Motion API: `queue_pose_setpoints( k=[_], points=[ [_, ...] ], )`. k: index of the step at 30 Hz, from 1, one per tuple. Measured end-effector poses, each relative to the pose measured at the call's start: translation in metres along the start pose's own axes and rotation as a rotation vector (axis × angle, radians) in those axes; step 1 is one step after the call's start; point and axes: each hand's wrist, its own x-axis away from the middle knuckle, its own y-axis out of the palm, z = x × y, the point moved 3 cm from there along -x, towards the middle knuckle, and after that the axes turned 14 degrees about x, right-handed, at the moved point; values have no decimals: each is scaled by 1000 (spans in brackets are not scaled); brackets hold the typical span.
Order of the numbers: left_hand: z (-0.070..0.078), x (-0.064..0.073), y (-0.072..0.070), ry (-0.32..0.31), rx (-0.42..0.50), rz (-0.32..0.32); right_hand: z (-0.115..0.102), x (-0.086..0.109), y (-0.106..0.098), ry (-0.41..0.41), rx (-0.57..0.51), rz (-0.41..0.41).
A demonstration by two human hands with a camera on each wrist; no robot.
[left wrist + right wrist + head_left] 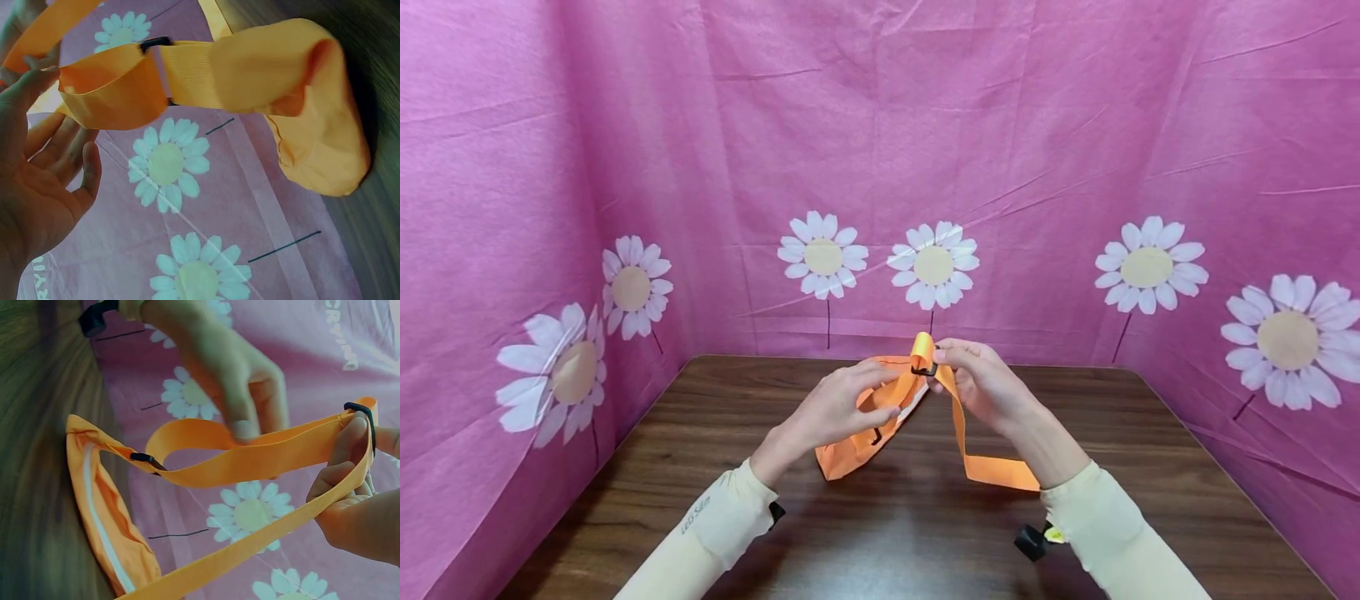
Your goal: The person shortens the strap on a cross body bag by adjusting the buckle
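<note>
An orange fabric bag [842,457] with a white zipper [103,512] lies on the table, its orange webbing strap [1000,472] raised toward my hands. My right hand [988,390] pinches the strap at a black slider buckle [922,372], where the webbing folds into a small loop. Fingers apart, my left hand [835,404] is beside the strap between that slider and the bag. In the right wrist view its blurred fingertips overlap the webbing's upper edge. Closer to the bag, a second black buckle [147,461] sits on the strap.
The dark wood-grain table [850,533] extends under both arms. Pink cloth [880,125] printed with white daisies hangs behind it and at both sides. A black wrist device [1032,542] shows below the right sleeve. The strap's slack part hangs down beside the right forearm.
</note>
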Motion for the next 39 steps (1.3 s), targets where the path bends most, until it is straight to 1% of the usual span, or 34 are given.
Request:
queue_pose_setpoints(
  k=[3, 8, 11, 14, 17, 21, 25, 28, 30, 32, 36, 39],
  points=[
    [-4, 1, -1, -13, -24, -37, -6, 3, -6, -10, -12, 24],
    [-9, 2, -6, -12, -75, -79, -15, 7, -19, -7, -26, 67],
    [-11, 4, -9, -17, -76, -92, -16, 9, -25, 1, -39, 92],
    [-15, 5, -9, -45, -36, -85, -16, 9, -28, 10, -51, 93],
    [-19, 4, -1, -93, -12, -85, -17, 9, -28, -1, -76, 89],
    [-24, 5, 17, -163, -18, -109, -21, 9, -26, -48, -107, 72],
    [-27, 9, 33, -216, -97, -123, -25, 11, -27, -89, -126, 69],
    [-30, 11, 37, -240, -168, -129, -27, 13, -32, -103, -139, 89],
    [-32, 12, 35, -256, -186, -126, -28, 13, -35, -103, -138, 99],
    [-36, 14, 28, -276, -176, -132, -28, 14, -39, -96, -120, 104],
    [-44, 15, 10, -315, -131, -154, -26, 15, -46, -82, -37, 113],
    [-45, 14, -1, -335, -103, -181, -23, 16, -48, -70, 17, 113]
  ],
)
